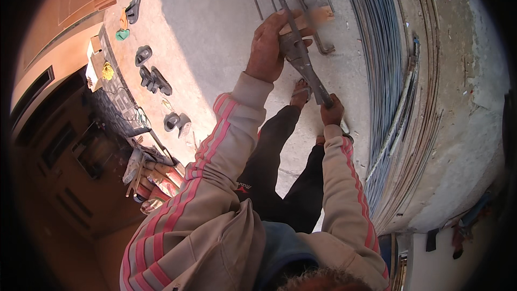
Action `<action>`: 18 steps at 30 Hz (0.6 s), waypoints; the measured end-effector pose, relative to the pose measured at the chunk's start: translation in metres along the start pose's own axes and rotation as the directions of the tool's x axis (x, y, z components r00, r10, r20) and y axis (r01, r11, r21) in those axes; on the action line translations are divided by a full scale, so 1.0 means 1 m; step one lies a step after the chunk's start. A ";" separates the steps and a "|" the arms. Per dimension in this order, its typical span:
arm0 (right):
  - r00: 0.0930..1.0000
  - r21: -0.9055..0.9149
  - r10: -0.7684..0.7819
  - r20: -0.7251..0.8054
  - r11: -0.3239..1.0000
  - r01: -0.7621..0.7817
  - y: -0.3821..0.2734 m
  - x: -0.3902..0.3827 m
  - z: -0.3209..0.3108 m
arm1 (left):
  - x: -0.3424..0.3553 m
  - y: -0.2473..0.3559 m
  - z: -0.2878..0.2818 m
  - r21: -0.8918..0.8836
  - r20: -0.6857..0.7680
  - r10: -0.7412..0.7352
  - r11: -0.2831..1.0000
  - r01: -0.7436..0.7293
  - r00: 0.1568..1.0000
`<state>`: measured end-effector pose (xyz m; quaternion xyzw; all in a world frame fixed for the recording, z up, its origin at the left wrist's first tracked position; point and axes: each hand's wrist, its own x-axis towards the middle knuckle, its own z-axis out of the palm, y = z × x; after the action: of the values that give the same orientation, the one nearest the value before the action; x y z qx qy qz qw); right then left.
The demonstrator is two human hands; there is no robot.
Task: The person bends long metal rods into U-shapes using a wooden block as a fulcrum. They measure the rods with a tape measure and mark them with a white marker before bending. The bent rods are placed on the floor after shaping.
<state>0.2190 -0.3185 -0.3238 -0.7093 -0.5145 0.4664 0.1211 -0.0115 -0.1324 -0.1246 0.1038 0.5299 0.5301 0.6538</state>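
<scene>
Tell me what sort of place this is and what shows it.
Probably a yard used as a work area: a bundle of long metal rods lies along a rough wall, and sandals sit scattered on the sunlit floor.

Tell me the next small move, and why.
I'd probably firm up the grip of the left hand on the dark metal bar: its fingers poke out past the bar, while the right hand is wrapped around near the lower end.
</scene>
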 end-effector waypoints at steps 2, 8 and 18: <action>0.999 0.010 0.033 -0.001 0.999 -0.033 -0.002 -0.004 -0.005 | 0.007 0.006 0.001 -0.189 0.069 -0.084 0.977 0.095 0.994; 0.994 0.066 -0.002 -0.107 0.998 0.009 -0.015 -0.002 -0.028 | 0.037 0.014 0.010 -0.099 0.210 -0.148 0.980 0.171 0.966; 0.993 0.103 0.039 -0.114 0.994 -0.027 -0.035 0.008 -0.040 | 0.044 0.014 0.053 -0.247 0.166 -0.046 0.965 0.087 0.985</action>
<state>0.2288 -0.2837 -0.2840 -0.7365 -0.4706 0.4517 0.1789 0.0171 -0.0683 -0.1182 0.0432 0.4073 0.5613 0.7191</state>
